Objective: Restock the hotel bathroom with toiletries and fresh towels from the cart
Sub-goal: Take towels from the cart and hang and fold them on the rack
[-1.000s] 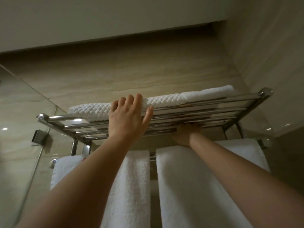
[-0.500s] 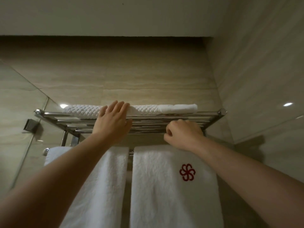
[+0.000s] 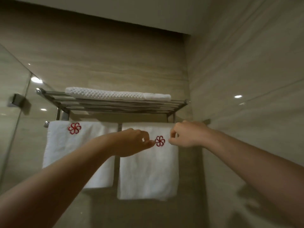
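Right towel (image 3: pixel 148 175) is where it's all happening: it hangs off the bar under the rack (image 3: pixel 115 106). The left hand (image 3: pixel 131 143) has its fingers (image 3: pixel 148 142) bunched together, pinching the cloth just left of the red logo (image 3: pixel 159 141). The right hand (image 3: pixel 187 134) has its fingers (image 3: pixel 171 135) curled in, thumb and forefinger nipping the cloth just right of the logo, near the towel's edge. Looks to me like a final straighten so the logo sits square.

Going outward, the left towel (image 3: pixel 65 153) hangs just beside it with a narrow gap between them. Up top, a folded towel (image 3: pixel 107 94) lies flat on the rack. So I'd call the towel side pretty much done, bar this last bit of fussing.

Toiletries, no idea. There's no cart, sink or bottles anywhere in view, so that half could be finished or untouched.

Hard to see: the left forearm covers the left towel's inner lower part, and the bar is almost all buried under cloth. It's also blurry enough that I can't tell how much fabric each pinch really has. The glass panel (image 3: pixel 13 112) is cut off at the left edge.
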Motion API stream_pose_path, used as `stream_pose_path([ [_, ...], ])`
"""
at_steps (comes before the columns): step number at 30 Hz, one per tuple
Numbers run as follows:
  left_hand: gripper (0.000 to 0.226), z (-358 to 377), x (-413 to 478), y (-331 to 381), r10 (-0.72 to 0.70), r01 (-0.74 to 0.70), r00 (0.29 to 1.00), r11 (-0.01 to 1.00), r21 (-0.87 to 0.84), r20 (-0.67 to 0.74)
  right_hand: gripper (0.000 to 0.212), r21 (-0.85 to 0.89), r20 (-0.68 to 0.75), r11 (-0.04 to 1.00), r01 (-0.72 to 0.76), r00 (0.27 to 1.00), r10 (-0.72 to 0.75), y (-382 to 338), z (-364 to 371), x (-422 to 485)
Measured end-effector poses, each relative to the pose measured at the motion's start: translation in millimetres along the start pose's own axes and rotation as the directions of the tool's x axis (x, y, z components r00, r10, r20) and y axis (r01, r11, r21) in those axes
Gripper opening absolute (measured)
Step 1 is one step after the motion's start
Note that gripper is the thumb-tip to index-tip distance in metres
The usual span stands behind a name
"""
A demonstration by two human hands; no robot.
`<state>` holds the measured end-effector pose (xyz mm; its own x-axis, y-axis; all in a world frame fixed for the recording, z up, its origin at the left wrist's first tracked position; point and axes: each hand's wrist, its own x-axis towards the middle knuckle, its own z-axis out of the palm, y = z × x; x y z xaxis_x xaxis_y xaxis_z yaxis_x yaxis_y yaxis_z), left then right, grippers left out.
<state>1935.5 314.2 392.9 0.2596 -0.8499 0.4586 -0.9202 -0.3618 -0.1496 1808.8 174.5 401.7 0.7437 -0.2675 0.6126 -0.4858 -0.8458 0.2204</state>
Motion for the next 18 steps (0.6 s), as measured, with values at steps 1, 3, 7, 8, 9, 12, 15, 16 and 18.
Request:
stream_pose_path([
  [1, 0.046, 3, -10, 9, 0.020, -0.019, 1.000, 1.000, -0.023, 0.022, 0.031, -0.012, 0.036, 1.000, -0.011, 0.999, 0.012, 0, -3, -18],
  [3, 0.043, 12, -29, 28, 0.072, -0.068, 0.996, 0.996, -0.057, 0.061, 0.030, -0.022, 0.106, 0.999, -0.035, 0.994, 0.037, 0, -8, -55],
  [7, 0.036, 25, -64, 77, 0.254, -0.244, 0.962, 0.965, -0.100, 0.099, 0.032, -0.063, 0.200, 0.993, -0.100, 0.973, 0.111, 6, -27, -137],
  [8, 0.036, 26, -71, 90, 0.288, -0.277, 0.953, 0.955, -0.109, 0.098, 0.032, -0.079, 0.222, 0.990, -0.117, 0.966, 0.132, 9, -33, -158],
  [9, 0.037, 26, -77, 102, 0.314, -0.303, 0.945, 0.946, -0.113, 0.095, 0.032, -0.093, 0.237, 0.987, -0.134, 0.959, 0.153, 11, -39, -178],
  [12, 0.036, 24, -93, 141, 0.412, -0.396, 0.907, 0.904, -0.159, 0.083, 0.032, -0.116, 0.276, 0.973, -0.198, 0.935, 0.224, 24, -53, -239],
  [15, 0.034, 23, -111, 182, 0.507, -0.478, 0.858, 0.845, -0.240, 0.077, 0.032, -0.107, 0.328, 0.950, -0.294, 0.891, 0.313, 34, -63, -297],
  [16, 0.038, 24, -119, 199, 0.537, -0.501, 0.838, 0.826, -0.258, 0.094, 0.032, -0.112, 0.352, 0.938, -0.327, 0.870, 0.345, 38, -67, -319],
  [18, 0.044, 26, -137, 234, 0.599, -0.553, 0.791, 0.786, -0.277, 0.122, 0.033, -0.137, 0.382, 0.913, -0.385, 0.829, 0.407, 44, -77, -363],
])
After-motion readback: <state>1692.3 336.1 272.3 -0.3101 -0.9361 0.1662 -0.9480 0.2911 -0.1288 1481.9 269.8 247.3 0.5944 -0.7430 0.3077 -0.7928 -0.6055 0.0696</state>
